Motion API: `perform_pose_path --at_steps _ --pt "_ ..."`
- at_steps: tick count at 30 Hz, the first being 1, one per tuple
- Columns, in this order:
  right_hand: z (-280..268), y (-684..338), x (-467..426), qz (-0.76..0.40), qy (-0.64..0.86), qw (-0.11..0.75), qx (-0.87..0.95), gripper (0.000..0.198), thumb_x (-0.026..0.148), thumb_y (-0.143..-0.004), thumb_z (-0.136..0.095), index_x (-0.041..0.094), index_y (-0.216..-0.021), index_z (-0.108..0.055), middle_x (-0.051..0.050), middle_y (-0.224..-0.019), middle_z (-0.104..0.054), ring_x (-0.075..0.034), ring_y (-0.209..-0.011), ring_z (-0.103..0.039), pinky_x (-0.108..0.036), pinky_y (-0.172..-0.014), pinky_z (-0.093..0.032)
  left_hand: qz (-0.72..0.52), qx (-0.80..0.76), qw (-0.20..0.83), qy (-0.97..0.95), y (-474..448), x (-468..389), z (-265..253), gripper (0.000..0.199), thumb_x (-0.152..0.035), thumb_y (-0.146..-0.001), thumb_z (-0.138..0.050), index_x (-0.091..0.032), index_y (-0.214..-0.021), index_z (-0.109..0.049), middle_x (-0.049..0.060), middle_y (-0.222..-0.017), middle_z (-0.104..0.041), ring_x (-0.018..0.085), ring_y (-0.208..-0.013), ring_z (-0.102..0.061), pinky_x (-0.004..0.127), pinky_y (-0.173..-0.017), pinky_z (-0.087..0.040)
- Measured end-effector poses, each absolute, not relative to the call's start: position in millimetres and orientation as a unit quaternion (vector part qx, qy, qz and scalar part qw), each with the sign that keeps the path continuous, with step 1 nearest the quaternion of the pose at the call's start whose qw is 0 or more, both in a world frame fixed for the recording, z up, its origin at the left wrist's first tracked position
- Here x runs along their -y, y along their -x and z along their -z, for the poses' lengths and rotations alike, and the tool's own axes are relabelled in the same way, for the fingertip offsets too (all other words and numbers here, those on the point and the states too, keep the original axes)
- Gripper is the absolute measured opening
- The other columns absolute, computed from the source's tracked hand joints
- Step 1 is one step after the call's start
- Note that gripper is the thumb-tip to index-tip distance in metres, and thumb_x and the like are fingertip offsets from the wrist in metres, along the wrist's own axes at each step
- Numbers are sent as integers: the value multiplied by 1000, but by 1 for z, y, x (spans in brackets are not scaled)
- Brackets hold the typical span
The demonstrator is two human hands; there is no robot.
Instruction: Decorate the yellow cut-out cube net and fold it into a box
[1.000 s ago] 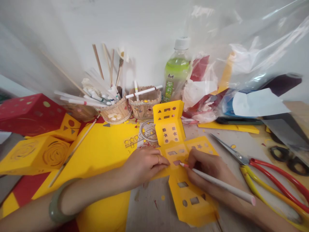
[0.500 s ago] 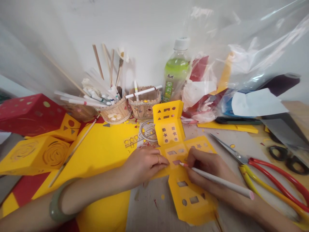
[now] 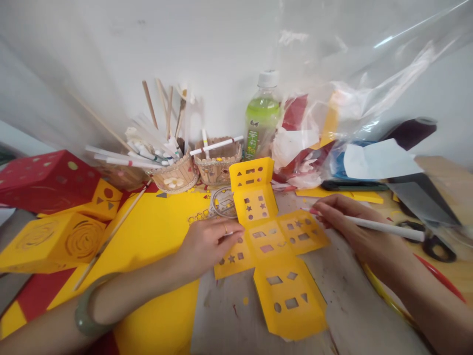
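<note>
Left hand (image 3: pixel 207 244): finger and thumb pinched on a small white bit (image 3: pixel 229 233), over the yellow card's left flap | Right hand (image 3: pixel 345 219): fingers closed round a white marker (image 3: pixel 388 228), pink tip by the right flap | Yellow card (image 3: pixel 265 225): unfolded on the table (image 3: pixel 221 315), bottle (image 3: pixel 261 118) behind

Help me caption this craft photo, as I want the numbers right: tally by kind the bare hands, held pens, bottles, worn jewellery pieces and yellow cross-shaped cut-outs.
Hands: 2 (left hand, right hand)
Held pens: 1 (white pen)
Bottles: 1 (green drink bottle)
Jewellery: 2 (bracelet, ring)
Cross-shaped cut-outs: 1 (yellow cut-out)
Total: 7
</note>
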State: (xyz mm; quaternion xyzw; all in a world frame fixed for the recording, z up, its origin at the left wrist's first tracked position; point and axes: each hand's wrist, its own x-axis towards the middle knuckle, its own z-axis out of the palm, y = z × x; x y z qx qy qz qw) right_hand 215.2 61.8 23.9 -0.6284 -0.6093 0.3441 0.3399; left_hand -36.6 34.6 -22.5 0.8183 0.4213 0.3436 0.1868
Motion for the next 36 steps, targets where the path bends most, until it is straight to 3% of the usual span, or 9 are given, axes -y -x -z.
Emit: perform_pose_path --at_steps 5,12,18,21,24,29,33,36 --pt "-23 -211 -56 -431 577 292 630 26 45 -76 -56 20 -71 -57 -1 -71 -57 -15 -66 -50 -25 -56 -37 -399 -426 133 -801 40 -37 18 15 -18 -84 -52 -16 -85 -66 3 -77 -70 13 -67 -64 23 -60 -51" --pt "-15 -205 -43 -497 522 352 597 23 43 -79 -57 21 -72 -54 2 -70 -52 -13 -67 -47 -23 -57 -36 -421 -397 102 -809 39 -35 14 13 -15 -84 -52 -14 -87 -65 4 -68 -67 12 -60 -58 24 -57 -48" --pt "-23 -202 -40 -469 524 268 659 26 44 -79 -54 20 -68 -55 0 -67 -54 -15 -63 -48 -25 -54 -36 -423 -403 120 -803 40 -37 16 12 -15 -84 -53 -15 -88 -65 4 -71 -67 13 -62 -58 26 -60 -48" --pt "-28 -202 -39 -405 550 270 679 26 43 -79 -53 21 -67 -55 0 -66 -55 -15 -62 -49 -25 -54 -36 -408 -385 108 -821 41 -37 18 12 -14 -85 -52 -15 -88 -64 3 -72 -67 12 -64 -58 26 -62 -48" --pt "-28 -203 -39 -388 557 292 674 30 44 -78 -51 20 -61 -53 1 -59 -52 -14 -57 -47 -25 -51 -34 -373 -367 83 -848 42 -37 21 14 -15 -87 -50 -15 -93 -62 3 -74 -66 12 -68 -59 24 -63 -48" --pt "-20 -198 -44 -455 529 260 668 30 40 -74 -57 20 -58 -43 4 -54 -43 -10 -50 -36 -22 -44 -26 -264 -341 -43 -901 38 -35 23 23 -22 -92 -40 -20 -99 -61 0 -66 -58 12 -60 -56 21 -50 -42" --pt "-11 -196 -47 -437 524 248 688 26 30 -76 -55 20 -60 -37 5 -56 -39 -9 -52 -35 -22 -46 -27 -157 -330 -120 -923 27 -32 17 29 -44 -87 -45 -24 -104 -58 -1 -66 -54 14 -58 -53 22 -42 -36" --pt "-6 -195 -47 -396 533 243 707 24 25 -75 -54 20 -60 -36 5 -55 -39 -10 -52 -35 -22 -46 -27 -79 -339 -131 -928 20 -29 14 29 -36 -85 -51 -23 -111 -53 0 -70 -54 16 -60 -54 23 -40 -34"
